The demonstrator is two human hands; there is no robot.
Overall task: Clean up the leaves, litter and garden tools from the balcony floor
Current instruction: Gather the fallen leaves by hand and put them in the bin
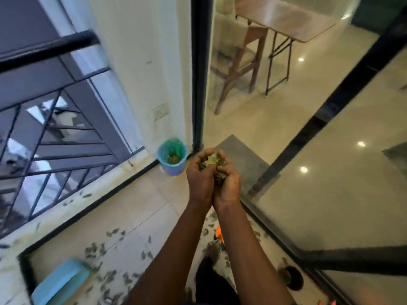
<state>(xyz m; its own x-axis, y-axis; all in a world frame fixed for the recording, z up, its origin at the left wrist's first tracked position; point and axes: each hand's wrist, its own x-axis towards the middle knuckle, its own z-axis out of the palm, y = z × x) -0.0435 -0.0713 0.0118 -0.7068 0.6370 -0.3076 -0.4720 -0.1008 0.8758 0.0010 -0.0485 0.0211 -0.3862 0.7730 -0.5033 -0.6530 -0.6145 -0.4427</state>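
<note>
While left hand (199, 176) and right hand (229, 180) are cupping leaf bunch (211, 163), fingers (205, 153) curling round it, bin (176, 169) just beyond fingers is holding some; loose leaves (110, 277), orange tool (220, 236) are lying on floor (143, 205) behind fingers, uncollected.

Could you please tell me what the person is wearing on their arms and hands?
Nothing visible: the left forearm and right forearm are bare, no sleeves, and the left hand and right hand show no gloves, watch or rings.
</note>
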